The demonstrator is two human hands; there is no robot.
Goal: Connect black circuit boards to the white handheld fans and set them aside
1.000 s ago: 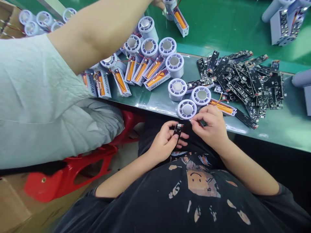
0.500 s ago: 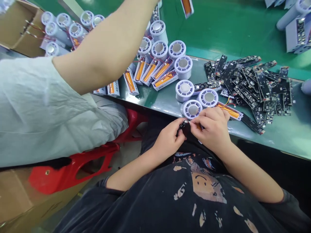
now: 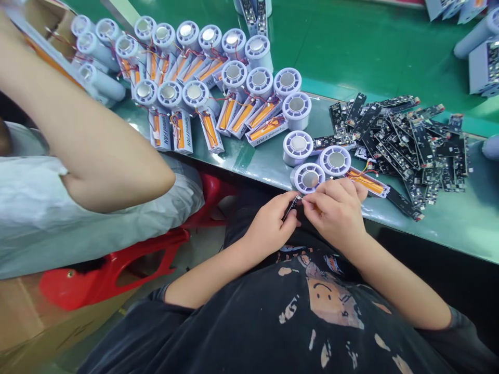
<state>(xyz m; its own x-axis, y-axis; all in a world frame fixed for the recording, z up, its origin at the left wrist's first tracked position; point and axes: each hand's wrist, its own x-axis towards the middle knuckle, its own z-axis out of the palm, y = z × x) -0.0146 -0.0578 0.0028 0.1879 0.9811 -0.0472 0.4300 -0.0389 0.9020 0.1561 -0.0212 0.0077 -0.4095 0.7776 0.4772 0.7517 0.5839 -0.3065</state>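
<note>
Between thumb and fingers, my left hand (image 3: 273,223) grips a small black circuit board (image 3: 291,205) in front of the table edge. My right hand (image 3: 337,208) is pinched at the board's upper end, at a tiny pale connector; what else it holds is hidden. Just beyond my hands stand a round ribbed fan unit (image 3: 309,178) and a second fan unit (image 3: 335,160). To the right of them lies an open housing with an orange battery (image 3: 366,182) and thin coloured wires.
A pile of black circuit boards (image 3: 405,137) covers the right of the green table (image 3: 448,218). Rows of fan units (image 3: 195,93) with orange batteries fill the left. A co-worker's arm (image 3: 105,140) reaches in at the left, above a red stool (image 3: 93,280).
The co-worker's arm has swung left and uncovered the fan rows. The board in my left hand is tilted more edge-on, and my right hand has shifted slightly left against it.
</note>
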